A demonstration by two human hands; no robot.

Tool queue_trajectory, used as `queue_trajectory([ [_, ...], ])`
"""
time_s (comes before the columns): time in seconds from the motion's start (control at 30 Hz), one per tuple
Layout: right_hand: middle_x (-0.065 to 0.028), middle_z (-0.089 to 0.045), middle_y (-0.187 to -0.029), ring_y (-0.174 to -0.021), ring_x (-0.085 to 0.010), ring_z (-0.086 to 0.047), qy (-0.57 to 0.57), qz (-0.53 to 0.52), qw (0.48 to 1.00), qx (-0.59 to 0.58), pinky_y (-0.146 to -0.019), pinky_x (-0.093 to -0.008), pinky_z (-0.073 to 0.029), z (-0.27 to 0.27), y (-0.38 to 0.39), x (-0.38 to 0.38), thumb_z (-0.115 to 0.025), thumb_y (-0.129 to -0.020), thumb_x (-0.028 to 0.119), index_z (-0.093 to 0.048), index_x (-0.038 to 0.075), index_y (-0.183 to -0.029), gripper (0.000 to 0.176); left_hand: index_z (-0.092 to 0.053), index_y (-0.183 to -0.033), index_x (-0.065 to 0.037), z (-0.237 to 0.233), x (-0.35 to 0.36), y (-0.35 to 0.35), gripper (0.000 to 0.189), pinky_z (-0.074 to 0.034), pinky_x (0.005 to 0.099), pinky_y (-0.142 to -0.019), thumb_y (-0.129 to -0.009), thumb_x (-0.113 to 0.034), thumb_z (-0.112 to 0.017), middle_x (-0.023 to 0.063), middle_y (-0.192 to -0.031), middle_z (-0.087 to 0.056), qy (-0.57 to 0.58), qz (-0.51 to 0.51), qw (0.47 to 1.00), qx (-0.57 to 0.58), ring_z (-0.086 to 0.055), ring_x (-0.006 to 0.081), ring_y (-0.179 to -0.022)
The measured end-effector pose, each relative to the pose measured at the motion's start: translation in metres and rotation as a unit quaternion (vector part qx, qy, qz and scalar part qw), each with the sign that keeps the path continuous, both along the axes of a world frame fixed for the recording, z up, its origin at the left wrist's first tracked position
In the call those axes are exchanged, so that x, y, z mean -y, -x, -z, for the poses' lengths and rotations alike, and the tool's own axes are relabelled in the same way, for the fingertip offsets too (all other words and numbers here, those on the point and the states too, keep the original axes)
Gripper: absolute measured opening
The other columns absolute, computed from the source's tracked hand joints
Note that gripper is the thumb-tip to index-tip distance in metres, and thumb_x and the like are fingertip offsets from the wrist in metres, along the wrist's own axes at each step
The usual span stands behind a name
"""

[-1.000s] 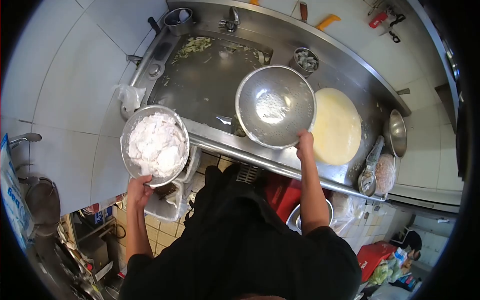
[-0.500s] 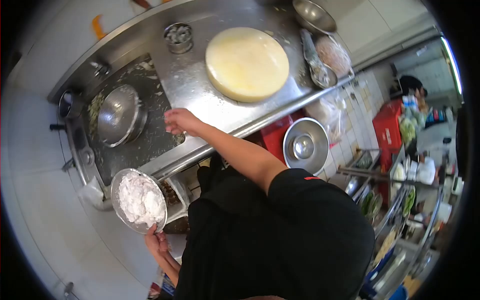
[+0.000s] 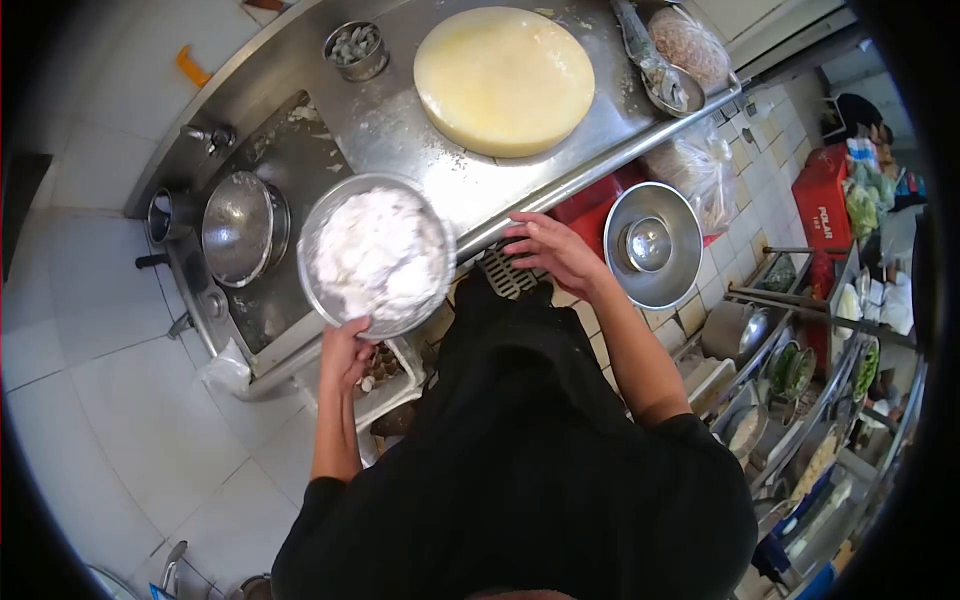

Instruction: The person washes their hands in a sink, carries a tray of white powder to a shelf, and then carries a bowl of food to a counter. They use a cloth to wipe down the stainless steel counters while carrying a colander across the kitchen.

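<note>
My left hand (image 3: pixel 347 352) grips the near rim of a round metal bowl (image 3: pixel 307 265). Inside the bowl is a heap of white, powdery clumps (image 3: pixel 378 250) that look like floured pieces. The bowl hangs over the counter's front edge and overlaps the sink corner in this view. My right hand (image 3: pixel 553 248) is held out to the right of the bowl, fingers apart and nothing in it, just in front of the counter edge. Beyond it, on the steel counter (image 3: pixel 440 185), lies a thick round pale cutting board (image 3: pixel 504 80).
The sink (image 3: pixel 262 150) at left holds stacked metal bowls (image 3: pixel 240 228). A metal tin of grey pieces (image 3: pixel 355 50) stands by the board. Further right are a bagged pinkish mass (image 3: pixel 688 48) and a ladle (image 3: pixel 674 92). A large steel basin (image 3: pixel 653 285) sits below the counter, near laden shelves (image 3: pixel 790 300).
My left hand has brought the bowl rightward and up, from beside the sink corner to the counter's front. My right hand has drawn back from the sink to the right. The view has shifted.
</note>
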State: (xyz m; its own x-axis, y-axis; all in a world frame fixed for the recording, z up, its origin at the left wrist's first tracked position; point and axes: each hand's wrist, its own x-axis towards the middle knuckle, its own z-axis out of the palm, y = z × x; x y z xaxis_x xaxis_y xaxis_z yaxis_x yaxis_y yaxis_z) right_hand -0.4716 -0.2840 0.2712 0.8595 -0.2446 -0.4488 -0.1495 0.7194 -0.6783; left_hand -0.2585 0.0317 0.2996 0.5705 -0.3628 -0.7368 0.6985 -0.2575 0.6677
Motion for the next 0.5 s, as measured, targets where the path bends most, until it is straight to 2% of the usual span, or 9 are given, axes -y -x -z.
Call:
queue_trajectory([
  [0.07,-0.0130,-0.044,-0.130,-0.113,-0.0260,-0.050,-0.030,-0.031,0.999,0.023,-0.090,-0.0455,-0.044,0.011,0.001,-0.002,-0.059,-0.086,0.039,-0.028,0.008,-0.140,0.069,-0.051,-0.105,0.004,0.002,0.040,0.006,0.030,-0.027,0.0205,-0.031,-0.076,-0.002,-0.058,0.0103,-0.078,-0.061,0.030,0.056,0.998,0.002,-0.051,0.0126,-0.047],
  [0.13,-0.0110,-0.033,-0.143,-0.125,-0.0340,-0.038,-0.048,-0.040,0.996,0.058,-0.096,-0.0606,-0.032,0.006,0.012,-0.001,-0.061,-0.084,0.044,-0.018,0.015,-0.144,0.080,-0.052,-0.103,0.004,0.001,0.085,0.026,0.027,-0.027,0.0202,-0.032,-0.077,-0.002,-0.058,0.0099,-0.077,-0.060,0.047,0.117,0.992,0.012,-0.051,0.0124,-0.048],
  [0.17,-0.0110,-0.032,-0.143,-0.127,-0.0340,-0.036,-0.066,-0.024,0.994,0.081,-0.096,-0.0626,-0.030,0.015,0.025,0.002,-0.061,-0.084,0.045,-0.018,0.018,-0.144,0.079,-0.053,-0.101,0.004,-0.005,0.109,0.042,0.025,-0.027,0.0201,-0.032,-0.077,-0.002,-0.057,0.0096,-0.076,-0.060,0.050,0.148,0.987,0.023,-0.051,0.0120,-0.049],
  [0.2,-0.0107,-0.039,-0.138,-0.122,-0.0336,-0.042,-0.108,0.001,0.989,0.100,-0.092,-0.0628,-0.034,0.006,0.032,-0.005,-0.061,-0.084,0.043,-0.022,0.021,-0.142,0.073,-0.054,-0.099,0.004,-0.013,0.121,0.048,0.023,-0.028,0.0201,-0.032,-0.078,-0.002,-0.057,0.0092,-0.075,-0.060,0.054,0.181,0.982,0.031,-0.050,0.0117,-0.050],
  [0.27,-0.0097,-0.052,-0.125,-0.106,-0.0292,-0.056,-0.106,0.091,0.985,0.104,-0.076,-0.0555,-0.050,0.029,0.073,0.008,-0.063,-0.082,0.036,-0.033,0.018,-0.136,0.063,-0.053,-0.102,0.002,-0.004,0.158,0.082,0.027,-0.029,0.0198,-0.032,-0.076,-0.005,-0.058,0.0068,-0.074,-0.058,0.058,0.240,0.968,0.032,-0.050,0.0116,-0.049],
  [0.3,-0.0081,-0.060,-0.113,-0.100,-0.0208,-0.060,-0.113,0.139,0.979,0.099,-0.079,-0.0428,-0.051,0.016,0.096,0.013,-0.063,-0.081,0.028,-0.044,0.009,-0.127,0.053,-0.053,-0.102,0.001,-0.002,0.177,0.098,0.028,-0.029,0.0200,-0.032,-0.076,-0.006,-0.058,0.0066,-0.074,-0.058,0.048,0.274,0.960,0.034,-0.050,0.0116,-0.048],
  [0.33,-0.0084,-0.059,-0.114,-0.099,-0.0190,-0.060,-0.087,0.160,0.979,0.095,-0.078,-0.0397,-0.052,0.003,0.122,0.019,-0.061,-0.080,0.023,-0.044,0.008,-0.127,0.052,-0.053,-0.103,0.000,-0.001,0.194,0.114,0.028,-0.030,0.0203,-0.032,-0.076,-0.006,-0.058,0.0064,-0.075,-0.058,0.037,0.303,0.952,0.040,-0.049,0.0115,-0.048],
  [0.4,-0.0086,-0.059,-0.113,-0.099,-0.0182,-0.060,-0.090,0.184,0.977,0.057,-0.080,-0.0367,-0.053,0.014,0.173,0.036,-0.061,-0.078,0.016,-0.044,0.008,-0.127,0.052,-0.053,-0.103,0.000,0.000,0.227,0.153,0.028,-0.032,0.0213,-0.033,-0.076,-0.006,-0.059,0.0061,-0.074,-0.058,0.057,0.346,0.936,0.032,-0.050,0.0118,-0.047],
  [0.5,-0.0095,-0.059,-0.113,-0.102,-0.0202,-0.059,-0.149,0.292,0.942,0.074,-0.086,-0.0384,-0.051,0.006,0.234,0.066,-0.061,-0.072,0.007,-0.042,0.005,-0.127,0.059,-0.055,-0.099,0.001,0.005,0.282,0.195,0.024,-0.037,0.0245,-0.034,-0.077,-0.006,-0.058,0.0070,-0.071,-0.059,0.008,0.395,0.918,0.023,-0.053,0.0144,-0.047],
])
